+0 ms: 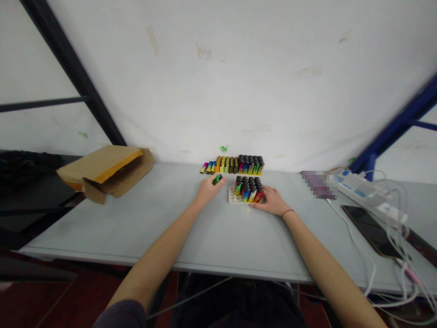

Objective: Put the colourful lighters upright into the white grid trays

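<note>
Pinched in my left hand point(206, 191) is a green lighter point(217, 179) with a dark top, raised left of a white tray with holes point(234, 198). Several lighters with black tops point(249, 189) stand upright in that tray, in green, blue, white, red and mixed colours. Bare holes show at the tray's left side. My right hand point(272, 201) wraps round the tray's right end, thumb along the front and fingers at the side and back. Part of that end is hidden by the hand.
Behind stands another block of upright lighters point(251, 165), beside yellow and olive lighters point(227, 164) and several lying ones point(208, 167) near the wall. An opened cardboard box point(105, 166) lies left. A phone point(370, 230), a power strip point(372, 193) and white cables are right.
</note>
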Motion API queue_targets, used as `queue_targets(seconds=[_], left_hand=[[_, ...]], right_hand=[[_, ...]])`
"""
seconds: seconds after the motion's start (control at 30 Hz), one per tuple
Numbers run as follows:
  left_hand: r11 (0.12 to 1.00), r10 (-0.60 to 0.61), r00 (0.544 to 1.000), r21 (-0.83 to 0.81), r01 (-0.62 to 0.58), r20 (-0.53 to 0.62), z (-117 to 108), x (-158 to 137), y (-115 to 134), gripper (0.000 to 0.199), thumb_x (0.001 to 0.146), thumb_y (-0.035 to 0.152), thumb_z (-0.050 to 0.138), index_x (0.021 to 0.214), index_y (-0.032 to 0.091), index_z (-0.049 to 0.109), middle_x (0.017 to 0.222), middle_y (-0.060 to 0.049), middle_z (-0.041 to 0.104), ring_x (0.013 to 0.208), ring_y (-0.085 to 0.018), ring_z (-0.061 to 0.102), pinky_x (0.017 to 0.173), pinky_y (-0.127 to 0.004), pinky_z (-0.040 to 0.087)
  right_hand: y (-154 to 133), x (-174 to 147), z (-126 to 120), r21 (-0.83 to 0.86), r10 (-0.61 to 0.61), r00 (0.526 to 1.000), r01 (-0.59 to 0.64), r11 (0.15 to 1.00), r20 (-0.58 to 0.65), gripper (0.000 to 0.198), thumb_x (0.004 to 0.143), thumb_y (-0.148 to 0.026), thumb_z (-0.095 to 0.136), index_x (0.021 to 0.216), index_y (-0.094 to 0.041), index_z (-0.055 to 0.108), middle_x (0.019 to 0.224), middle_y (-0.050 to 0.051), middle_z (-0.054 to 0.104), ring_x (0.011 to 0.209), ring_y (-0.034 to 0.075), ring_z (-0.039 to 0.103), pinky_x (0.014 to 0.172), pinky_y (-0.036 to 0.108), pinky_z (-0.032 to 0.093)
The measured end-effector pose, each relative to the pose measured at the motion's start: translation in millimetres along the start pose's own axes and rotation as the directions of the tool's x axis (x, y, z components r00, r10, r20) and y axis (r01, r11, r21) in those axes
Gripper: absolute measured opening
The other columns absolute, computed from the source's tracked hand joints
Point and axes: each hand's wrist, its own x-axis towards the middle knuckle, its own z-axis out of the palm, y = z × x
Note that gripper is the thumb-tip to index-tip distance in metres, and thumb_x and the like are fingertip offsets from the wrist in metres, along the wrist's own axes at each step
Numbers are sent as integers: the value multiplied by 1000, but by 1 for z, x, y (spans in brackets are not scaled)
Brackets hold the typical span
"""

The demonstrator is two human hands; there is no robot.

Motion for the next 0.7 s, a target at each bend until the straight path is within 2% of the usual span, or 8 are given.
queue_targets(seconds=[0.1, 0.23, 0.37, 0.53, 0.7], left_hand=[[982, -19, 1000, 185, 22, -17, -2, -1, 1, 39, 91, 49, 52, 66, 19, 58, 64, -1, 61, 67, -15, 55, 63, -25, 35], [931, -45, 999, 362, 42, 1, -6, 1, 1, 33, 93, 45, 51, 77, 21, 67, 74, -5, 71, 74, -19, 63, 63, -25, 35], [864, -72, 997, 499, 63, -1, -9, 3, 2, 31, 95, 43, 50, 87, 21, 70, 83, -9, 75, 82, -24, 68, 65, -27, 38], [839, -26, 999, 544, 10, 22, -12, 4, 2, 32, 98, 44, 49, 95, 19, 69, 89, -12, 75, 86, -26, 71, 67, -28, 39], [866, -9, 999, 500, -14, 43, -14, 2, 2, 34, 97, 50, 51, 97, 20, 69, 90, -11, 76, 88, -26, 71, 68, -27, 40]], right_hand=[[0, 0, 0, -1, -6, 1000, 6, 1000, -11, 76, 79, -67, 68, 137, -19, 60, 146, 18, 56, 132, 38, 52, 112, 54, 36], [2, 0, 2, -1, -9, 1000, 9, 1000, -18, 75, 79, -66, 68, 137, -20, 60, 146, 18, 56, 133, 38, 52, 112, 54, 37], [2, 0, 3, -2, -4, 1000, 3, 1000, -26, 76, 78, -66, 69, 139, -20, 59, 147, 17, 56, 133, 38, 52, 112, 54, 37], [1, 0, 1, -5, 4, 1000, -4, 1000, -6, 78, 79, -66, 68, 140, -18, 58, 149, 18, 54, 134, 39, 51, 113, 54, 36], [0, -1, -1, -7, 8, 1000, -8, 1000, 2, 78, 79, -67, 67, 139, -18, 59, 147, 17, 56, 133, 38, 51, 113, 53, 36]])
